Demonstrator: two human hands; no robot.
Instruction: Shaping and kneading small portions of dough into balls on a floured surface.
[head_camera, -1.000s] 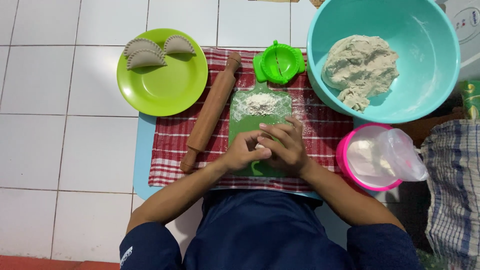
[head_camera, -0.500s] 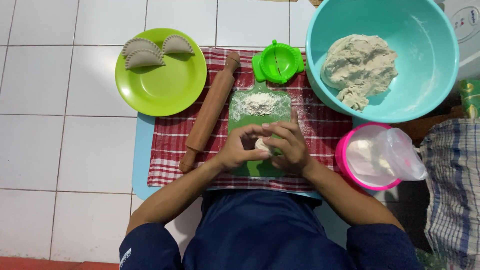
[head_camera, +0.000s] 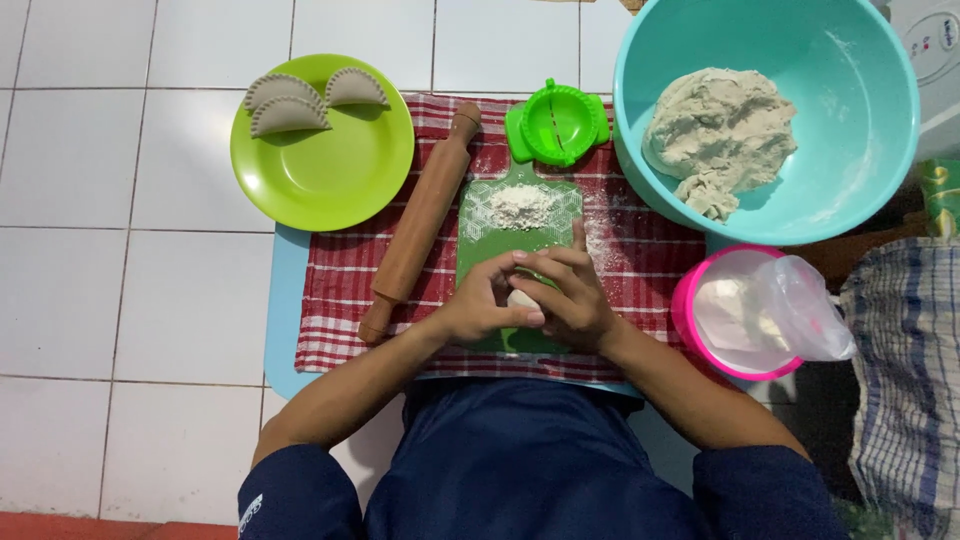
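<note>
My left hand and my right hand are cupped together over a green cutting board. Between their fingers shows a small pale lump of dough, held by both hands. A heap of white flour lies on the far end of the board. Left of the board a wooden rolling pin lies slanted on a red checked cloth. A green round dumpling press sits just beyond the board.
A lime green plate at the upper left carries three folded dumplings. A teal bowl at the upper right holds a dough mass. A pink tub with a clear bag stands right of my forearm. A checked towel lies at the right edge.
My hands have stayed over the board while the fingers shifted around the dough lump. Nothing else has moved.
</note>
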